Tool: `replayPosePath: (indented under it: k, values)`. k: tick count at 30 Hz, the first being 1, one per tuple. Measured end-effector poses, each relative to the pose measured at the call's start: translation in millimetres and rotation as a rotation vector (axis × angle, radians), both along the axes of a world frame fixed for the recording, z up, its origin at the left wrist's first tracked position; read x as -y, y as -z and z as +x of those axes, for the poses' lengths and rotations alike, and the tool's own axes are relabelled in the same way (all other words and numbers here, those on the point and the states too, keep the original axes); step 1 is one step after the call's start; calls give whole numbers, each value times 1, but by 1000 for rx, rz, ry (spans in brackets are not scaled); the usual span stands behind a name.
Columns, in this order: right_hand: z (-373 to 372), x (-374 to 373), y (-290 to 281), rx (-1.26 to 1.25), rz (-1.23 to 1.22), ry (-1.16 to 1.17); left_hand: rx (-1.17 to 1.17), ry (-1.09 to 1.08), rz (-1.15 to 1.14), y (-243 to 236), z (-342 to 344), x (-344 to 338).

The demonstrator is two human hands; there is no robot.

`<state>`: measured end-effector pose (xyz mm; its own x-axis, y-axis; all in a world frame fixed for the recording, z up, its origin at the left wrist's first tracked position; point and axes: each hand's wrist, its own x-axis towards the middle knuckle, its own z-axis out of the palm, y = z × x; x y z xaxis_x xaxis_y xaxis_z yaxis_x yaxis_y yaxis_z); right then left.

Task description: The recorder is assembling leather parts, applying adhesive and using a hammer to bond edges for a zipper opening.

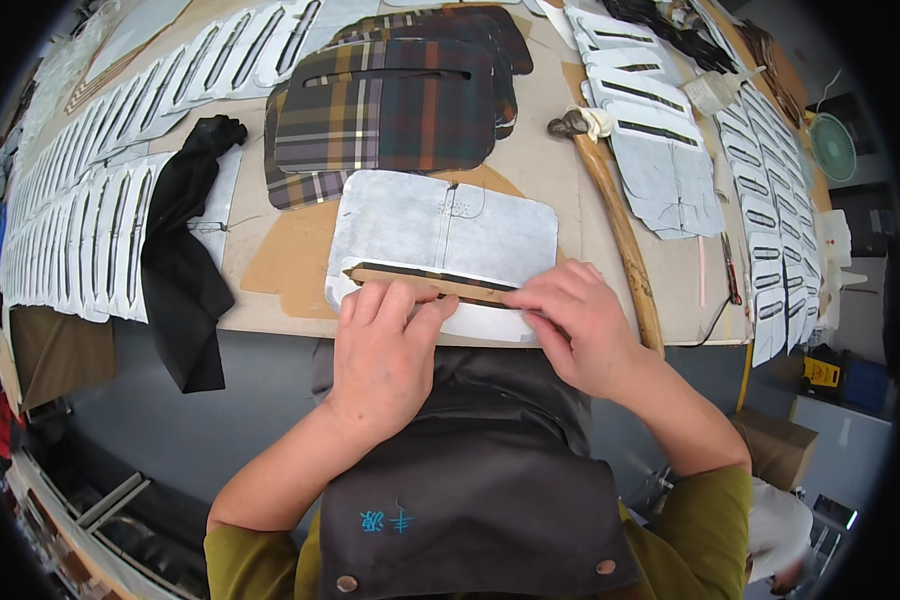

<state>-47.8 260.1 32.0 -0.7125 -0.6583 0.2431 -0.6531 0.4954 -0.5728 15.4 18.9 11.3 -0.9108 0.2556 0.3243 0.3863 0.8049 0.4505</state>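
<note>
In front of me a fabric panel (495, 225) with a pale grey-white backing lies flat at the table's near edge. Across its lower part runs a long dark-edged slit, with a narrow tan strip (448, 287) lying along it. My left hand (385, 345) is closed at the strip's left half, its thumb and fingertips pressing on it. Bent over the strip's right end is my right hand (582, 320), with thumb and forefinger closed together there. The fingertips partly hide the slit's lower edge.
Plaid fabric panels (385, 110) are stacked beyond the work. On the left lie a black cloth (185, 250) and rows of white-backed slit pieces (80, 225). A wooden stick (615, 210), more backed panels (660, 170), scissors (732, 272) and a plastic bottle (712, 92) are on the right.
</note>
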Motion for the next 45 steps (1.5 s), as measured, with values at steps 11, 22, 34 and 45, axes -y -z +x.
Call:
replayPosePath:
  k: [11,22,34,45]
  values:
    - [7,-14,14,34,-75,9,-5,97,17,2,-5,-24]
    - [6,-2,12,93,-148,-11,-50,82,20,6,-2,-21]
    - [3,35,1,282,-240,80,-97,-76,163,-6,-2,37]
    - [0,57,9,33,-90,-77,-74,-89,228,6,1,39]
